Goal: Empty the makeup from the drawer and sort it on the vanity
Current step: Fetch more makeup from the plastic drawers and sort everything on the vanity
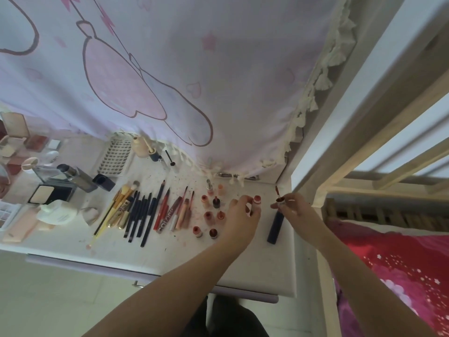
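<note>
On the white vanity top (243, 266) my left hand (240, 215) grips a small red lip tint tube (256, 201) at the right end of the sorted makeup. My right hand (291, 207) pinches that tint's wand cap (279, 197), its red applicator tip pointing up and away. Several small red and orange lip tints (209, 216) stand just left of my left hand. A dark blue tube (275, 226) lies between my two wrists.
Pencils and liners (145, 212) and brushes (121, 198) lie in rows at the middle. Compacts, palettes and a lash tray (116, 154) fill the left. A pink printed curtain (145, 69) hangs behind. A bed frame (364, 142) and red bedding (401, 263) stand right.
</note>
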Action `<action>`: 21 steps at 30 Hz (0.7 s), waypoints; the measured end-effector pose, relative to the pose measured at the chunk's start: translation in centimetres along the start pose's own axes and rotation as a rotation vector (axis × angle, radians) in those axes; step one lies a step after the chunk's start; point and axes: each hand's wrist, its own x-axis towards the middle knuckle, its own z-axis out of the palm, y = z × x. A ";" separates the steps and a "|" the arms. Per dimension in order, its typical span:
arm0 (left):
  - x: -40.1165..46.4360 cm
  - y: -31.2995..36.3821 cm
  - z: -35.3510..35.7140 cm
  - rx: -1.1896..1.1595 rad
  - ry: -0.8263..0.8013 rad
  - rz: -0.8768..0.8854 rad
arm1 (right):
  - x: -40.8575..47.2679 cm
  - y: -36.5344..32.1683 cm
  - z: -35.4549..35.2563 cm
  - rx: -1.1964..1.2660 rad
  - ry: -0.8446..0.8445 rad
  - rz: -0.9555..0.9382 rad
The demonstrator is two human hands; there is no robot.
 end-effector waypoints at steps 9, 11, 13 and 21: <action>1.4 -1.8 1.6 -0.090 0.040 -0.044 | 2.3 1.7 1.3 -0.433 0.018 -0.256; 1.8 -2.1 1.8 -0.026 0.051 -0.016 | 2.9 1.5 2.0 -0.474 0.067 -0.267; 2.2 -2.2 1.9 0.035 0.068 0.014 | 3.4 1.1 2.7 -0.433 0.084 -0.214; 3.2 -2.6 2.5 0.109 0.104 0.028 | 4.6 1.6 4.1 -0.563 0.092 -0.204</action>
